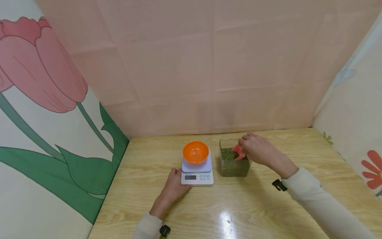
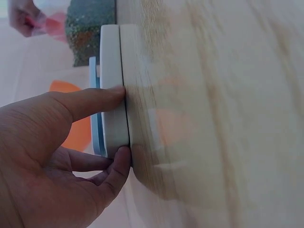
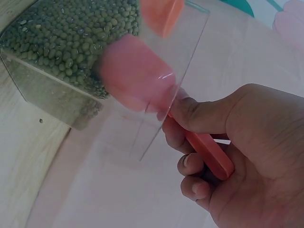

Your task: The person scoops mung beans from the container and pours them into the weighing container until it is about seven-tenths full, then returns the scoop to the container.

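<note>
My right hand (image 1: 258,149) grips the red handle of a plastic scoop (image 3: 135,71), its fingers curled round it. The scoop's bowl dips over the wall of a clear square container (image 1: 234,169) and meets the green mung beans (image 3: 71,42) inside. My left hand (image 2: 52,152) holds the near left corner of a white kitchen scale (image 1: 197,181), thumb along its front edge and fingers at its side. An orange bowl (image 1: 195,152) sits on the scale's platform, its inside bare. The scale's display is too small to read.
Scale and container stand side by side on a wood-grain table (image 1: 143,156), with a small gap between them. A pink covered wall (image 1: 179,83) rises behind the table. Walls with painted flowers flank it, a large tulip (image 1: 44,63) on the left.
</note>
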Demonstrator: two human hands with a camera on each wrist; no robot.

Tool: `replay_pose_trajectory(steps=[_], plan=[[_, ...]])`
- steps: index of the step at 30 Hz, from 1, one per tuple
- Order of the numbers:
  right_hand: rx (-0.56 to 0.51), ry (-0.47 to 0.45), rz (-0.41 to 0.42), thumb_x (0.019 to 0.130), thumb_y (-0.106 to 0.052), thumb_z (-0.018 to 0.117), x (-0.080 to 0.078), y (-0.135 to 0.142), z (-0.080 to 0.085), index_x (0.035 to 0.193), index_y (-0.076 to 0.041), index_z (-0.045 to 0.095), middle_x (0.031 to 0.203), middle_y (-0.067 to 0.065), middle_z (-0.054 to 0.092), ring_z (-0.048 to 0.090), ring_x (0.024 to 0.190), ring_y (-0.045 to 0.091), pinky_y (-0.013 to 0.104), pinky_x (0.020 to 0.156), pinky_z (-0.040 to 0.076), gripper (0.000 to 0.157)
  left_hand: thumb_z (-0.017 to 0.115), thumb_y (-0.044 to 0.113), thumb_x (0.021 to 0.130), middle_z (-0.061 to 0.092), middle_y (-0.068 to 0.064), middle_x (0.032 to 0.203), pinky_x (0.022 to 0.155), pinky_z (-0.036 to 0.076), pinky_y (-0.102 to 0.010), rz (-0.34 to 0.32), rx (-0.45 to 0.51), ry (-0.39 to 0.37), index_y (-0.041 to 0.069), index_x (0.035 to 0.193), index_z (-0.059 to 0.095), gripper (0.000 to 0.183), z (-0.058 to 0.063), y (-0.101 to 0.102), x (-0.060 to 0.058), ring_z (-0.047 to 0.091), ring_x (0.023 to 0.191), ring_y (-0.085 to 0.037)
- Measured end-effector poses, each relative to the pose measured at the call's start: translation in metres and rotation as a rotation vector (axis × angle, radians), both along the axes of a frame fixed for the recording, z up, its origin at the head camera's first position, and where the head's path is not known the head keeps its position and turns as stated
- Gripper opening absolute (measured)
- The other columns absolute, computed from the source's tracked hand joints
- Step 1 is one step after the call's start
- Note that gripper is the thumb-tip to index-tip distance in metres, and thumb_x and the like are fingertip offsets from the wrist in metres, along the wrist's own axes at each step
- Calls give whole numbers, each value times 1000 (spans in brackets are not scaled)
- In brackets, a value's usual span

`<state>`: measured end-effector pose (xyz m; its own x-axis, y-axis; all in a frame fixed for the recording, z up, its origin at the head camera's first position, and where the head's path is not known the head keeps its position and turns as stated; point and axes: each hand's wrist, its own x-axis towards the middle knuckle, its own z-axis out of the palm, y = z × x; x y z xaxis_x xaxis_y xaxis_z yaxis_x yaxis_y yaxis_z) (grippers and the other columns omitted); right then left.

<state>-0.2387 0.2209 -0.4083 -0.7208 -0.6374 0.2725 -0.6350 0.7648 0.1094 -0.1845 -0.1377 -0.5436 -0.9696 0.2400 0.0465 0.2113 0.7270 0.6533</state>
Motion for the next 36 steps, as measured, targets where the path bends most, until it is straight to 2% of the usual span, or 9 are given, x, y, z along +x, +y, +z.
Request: replay_pose_trajectory(steps=[16, 30, 36], plan=[[-30, 22, 18, 81, 8, 82, -3, 0, -8, 82, -8, 71, 79, 4, 67, 60, 76, 23, 39, 68, 53, 19, 91, 19, 85, 59, -8, 121, 85, 40, -31, 8, 4, -3, 4, 150, 57, 75, 0, 1, 1, 43, 105, -21], [-48, -20, 0, 85, 6, 81, -3, -3, -14, 84, -7, 73, 83, 4, 70, 59, 76, 21, 38, 70, 54, 15, 91, 18, 84, 56, -9, 119, 87, 43, -33, 18, -1, -19, 0, 149, 57, 75, 1, 1, 1, 44, 105, -21], [-37, -26, 3, 82, 6, 85, -4, -5, -17, 91, -3, 76, 86, 7, 72, 64, 78, 24, 40, 72, 58, 15, 91, 18, 85, 58, -11, 121, 87, 42, -33, 12, 8, -14, 1, 149, 57, 74, 1, 1, 2, 44, 105, -22]])
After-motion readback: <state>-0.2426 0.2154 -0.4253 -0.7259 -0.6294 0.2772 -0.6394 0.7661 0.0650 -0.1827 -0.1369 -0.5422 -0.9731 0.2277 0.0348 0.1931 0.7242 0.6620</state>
